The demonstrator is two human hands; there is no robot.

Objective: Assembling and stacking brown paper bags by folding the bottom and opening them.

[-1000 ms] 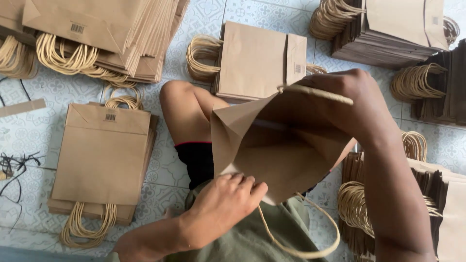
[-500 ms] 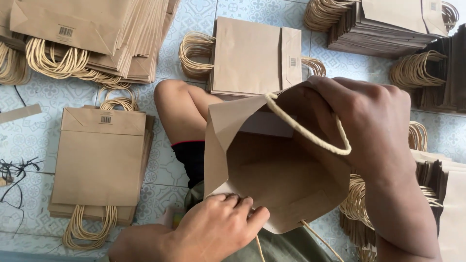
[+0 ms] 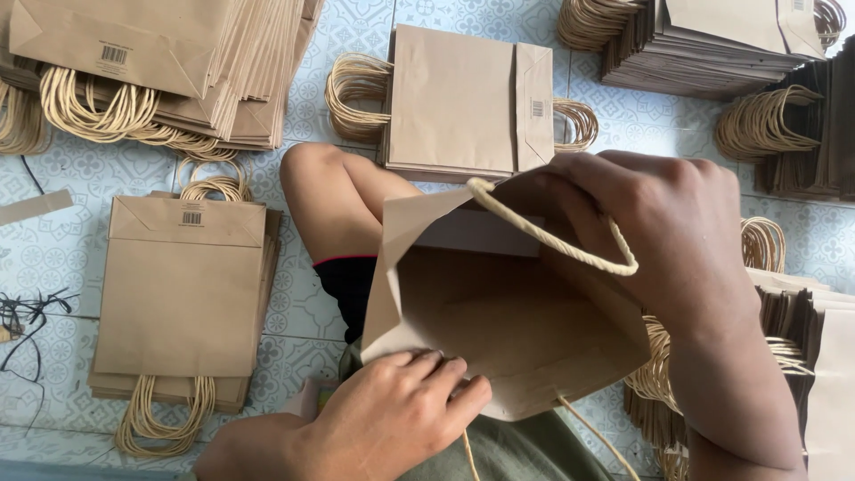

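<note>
- The right hand point(image 3: 677, 240) is clasping the open brown paper bag point(image 3: 508, 321) by its rim, the cord handle point(image 3: 552, 236) looping just beside the fingers.
- The left hand point(image 3: 401, 419) is pinching the bag's near edge.

We are looking at what is probably a small home workshop for assembling paper bags, though the narrow downward view is showing no walls or furniture. Stacks of flat brown paper bags point(image 3: 183, 294) with cord handles point(image 3: 160, 419) are lying directly on a patterned tiled floor point(image 3: 62, 258). Further bundles point(image 3: 712, 44) are crowding the edges, and the person is sitting on the floor among them.
</note>
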